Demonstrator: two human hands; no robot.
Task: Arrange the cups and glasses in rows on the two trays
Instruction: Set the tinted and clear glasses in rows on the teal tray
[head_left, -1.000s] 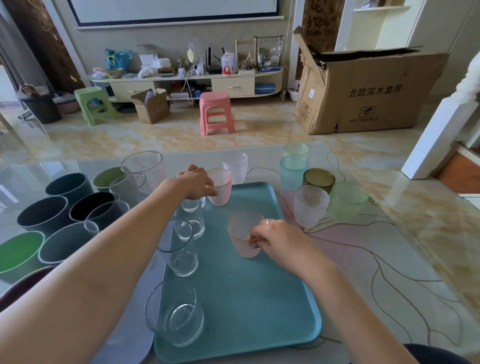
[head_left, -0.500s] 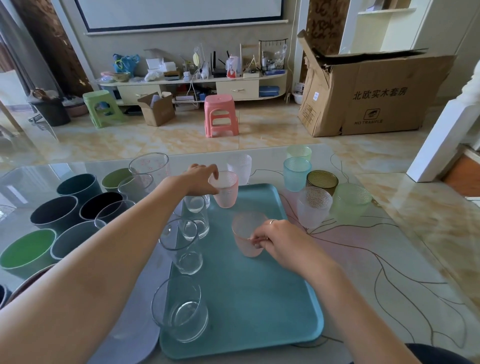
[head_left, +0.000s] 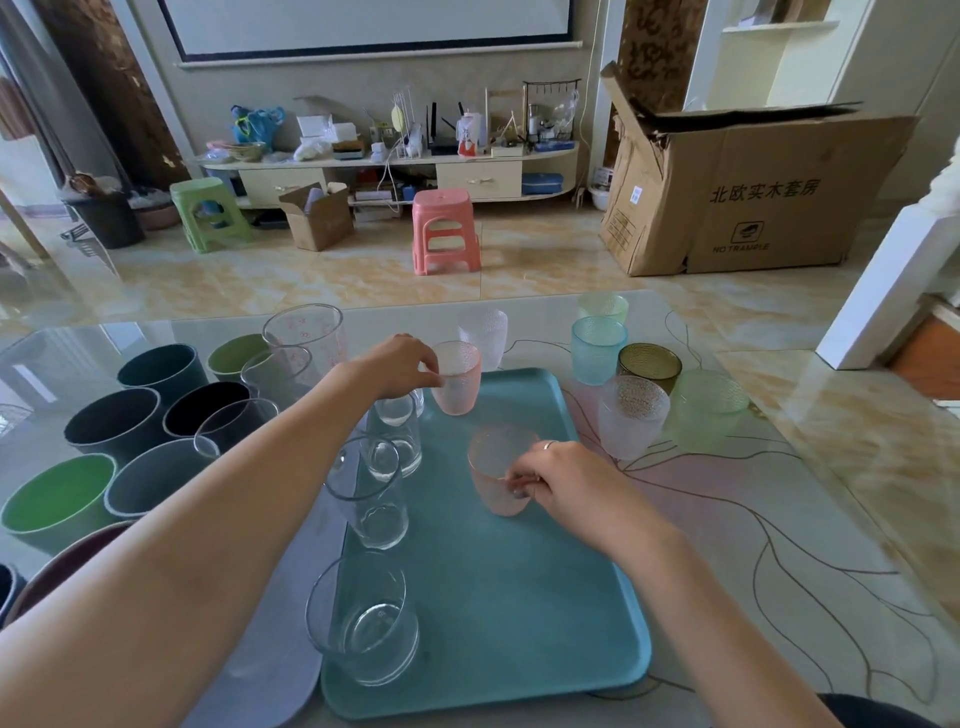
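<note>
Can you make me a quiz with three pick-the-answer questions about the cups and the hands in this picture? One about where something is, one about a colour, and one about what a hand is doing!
1. Where does the olive-brown glass stand?
A. On the teal tray
B. On the table, right of the tray
C. On the pink stool

2. What colour are the two cups that the hands hold?
A. Pink
B. Blue
C. Black

3. What is the right hand doing?
A. Lying flat on the table
B. Pointing at the box
C. Gripping a cup on the tray

Answers:
1. B, it stands on the table beyond the edge of the teal tray, among the other textured glasses.
2. A, the far pink cup in the left hand and the near pink cup are both pink.
3. C, its fingers curl round the near pink cup's side.
</note>
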